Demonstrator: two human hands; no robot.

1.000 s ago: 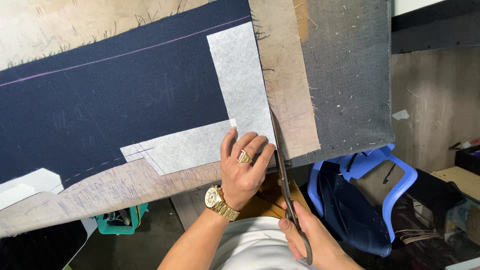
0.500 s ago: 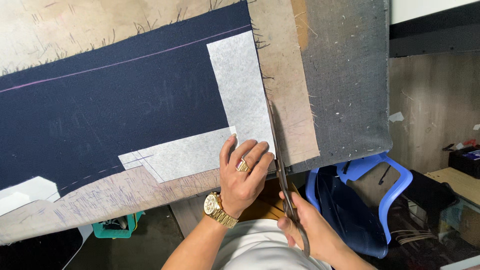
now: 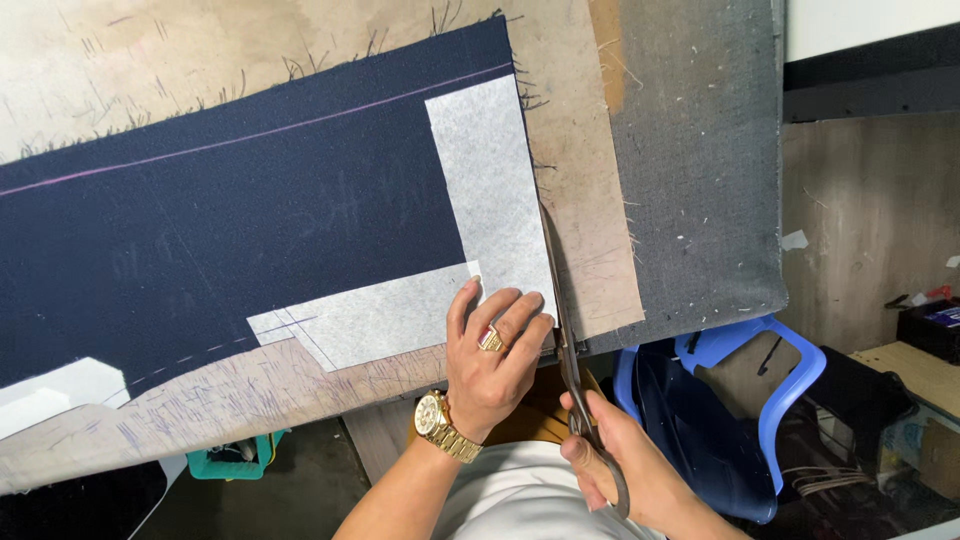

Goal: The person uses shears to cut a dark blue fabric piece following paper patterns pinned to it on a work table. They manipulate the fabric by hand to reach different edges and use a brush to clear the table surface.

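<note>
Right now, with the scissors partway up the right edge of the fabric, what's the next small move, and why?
Probably one more short snip upward along that edge. The scissors in the right hand have their blades lying along the white interfacing's right side, and much of the navy fabric edge above the tips looks uncut. The left hand presses the cloth flat beside the blades.

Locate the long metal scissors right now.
In the head view, the long metal scissors are in the right hand, blades along the white interfacing's right edge, beside the left hand.

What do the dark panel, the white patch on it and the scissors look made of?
Dark panel: navy woven cloth, matte, frayed threads at edges. White patch: thin nonwoven interfacing, probably; faintly fibrous. Scissors: dull dark metal blades, held by the right hand.
</note>
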